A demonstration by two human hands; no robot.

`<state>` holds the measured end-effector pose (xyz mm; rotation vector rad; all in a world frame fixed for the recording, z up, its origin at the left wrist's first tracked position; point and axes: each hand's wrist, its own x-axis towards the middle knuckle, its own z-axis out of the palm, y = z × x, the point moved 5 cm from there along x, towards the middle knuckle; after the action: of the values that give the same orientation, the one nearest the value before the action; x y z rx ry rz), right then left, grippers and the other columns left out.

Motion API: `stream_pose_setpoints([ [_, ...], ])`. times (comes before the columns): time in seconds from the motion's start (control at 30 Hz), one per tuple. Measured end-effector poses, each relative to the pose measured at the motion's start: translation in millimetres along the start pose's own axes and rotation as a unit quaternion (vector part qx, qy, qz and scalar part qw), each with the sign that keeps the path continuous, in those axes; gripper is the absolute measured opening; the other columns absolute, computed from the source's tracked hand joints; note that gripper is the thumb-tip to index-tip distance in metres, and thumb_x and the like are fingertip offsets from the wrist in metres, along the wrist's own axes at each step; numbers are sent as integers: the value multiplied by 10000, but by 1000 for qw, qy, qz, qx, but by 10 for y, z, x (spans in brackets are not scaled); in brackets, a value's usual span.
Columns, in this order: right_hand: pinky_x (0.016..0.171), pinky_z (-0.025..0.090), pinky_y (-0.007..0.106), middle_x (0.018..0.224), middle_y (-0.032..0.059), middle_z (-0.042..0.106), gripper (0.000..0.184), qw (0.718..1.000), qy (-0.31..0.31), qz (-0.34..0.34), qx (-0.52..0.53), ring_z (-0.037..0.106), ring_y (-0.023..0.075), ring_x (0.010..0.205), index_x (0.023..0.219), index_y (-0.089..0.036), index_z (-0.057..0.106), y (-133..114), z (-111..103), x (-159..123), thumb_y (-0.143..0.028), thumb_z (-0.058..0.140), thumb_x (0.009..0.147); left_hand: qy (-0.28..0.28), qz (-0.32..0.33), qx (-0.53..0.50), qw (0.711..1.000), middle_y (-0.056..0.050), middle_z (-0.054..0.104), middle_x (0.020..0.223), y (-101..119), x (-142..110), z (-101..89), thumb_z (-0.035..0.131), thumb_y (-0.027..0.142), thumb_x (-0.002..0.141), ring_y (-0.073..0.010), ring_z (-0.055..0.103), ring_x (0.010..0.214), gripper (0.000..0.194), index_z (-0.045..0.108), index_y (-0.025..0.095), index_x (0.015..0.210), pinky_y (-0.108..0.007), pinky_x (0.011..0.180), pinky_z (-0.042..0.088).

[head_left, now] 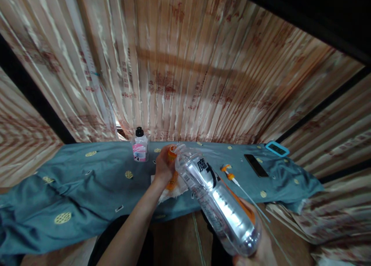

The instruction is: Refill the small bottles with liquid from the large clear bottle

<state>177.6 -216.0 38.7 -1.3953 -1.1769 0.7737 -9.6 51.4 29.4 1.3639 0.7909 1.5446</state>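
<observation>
My right hand [259,243] is wrapped around the lower end of a large clear plastic bottle [199,196] with a silver label and black characters. The bottle is tilted, its neck pointing up and left, against or just over the mouth of a small orange bottle [173,177]. Around that orange bottle my left hand [164,166] is closed, holding it upright over white tissue [177,189]. Whether liquid passes between the two mouths I cannot tell. An orange pump head [227,172] with a long pale tube lies on the cloth to the right.
A clear bottle with a black cap and pink label [140,148] stands at the back left. A dark phone [256,165] and a blue-framed digital clock [277,149] lie at right. Blue-green cloth [110,188] covers the surface, with curtains [174,65] behind it.
</observation>
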Motion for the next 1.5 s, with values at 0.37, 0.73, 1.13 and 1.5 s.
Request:
stream_pose_setpoints([
  [0.37, 1049, 554, 392, 1431, 102, 661, 1005, 999, -25, -41, 17, 668, 329, 1282, 1489, -297, 424, -42, 49, 25, -567, 906, 650, -1, -4, 6, 1000, -38, 748, 906, 43, 11, -5, 792, 443, 662, -262, 702, 886, 314, 722, 245, 895, -379, 865, 578],
  [0.73, 1033, 537, 288, 1405, 57, 684, 982, 998, -28, -53, 16, 682, 245, 1261, 1497, -319, 397, -34, 62, 20, -601, 878, 689, 18, -13, -11, 1000, -41, 770, 891, 42, 22, -12, 797, 420, 606, -257, 708, 882, 331, 748, 220, 865, -368, 853, 578],
  [1.13, 986, 552, 268, 1305, 65, 740, 1004, 998, 26, -46, 41, 725, 241, 1181, 1410, -269, 502, -177, 170, 49, -639, 922, 577, 10, -4, -16, 1000, -55, 767, 914, -38, 30, -10, 815, 421, 662, -256, 707, 891, 315, 756, 219, 897, -381, 881, 585],
  [1.5, 1041, 512, 242, 1400, -2, 688, 969, 999, 1, -52, 16, 677, 205, 1267, 1464, -352, 448, -110, 80, 26, -606, 902, 647, 12, 17, -1, 1000, -55, 775, 898, 17, 29, -8, 780, 427, 680, -258, 711, 868, 294, 761, 215, 884, -384, 846, 584],
])
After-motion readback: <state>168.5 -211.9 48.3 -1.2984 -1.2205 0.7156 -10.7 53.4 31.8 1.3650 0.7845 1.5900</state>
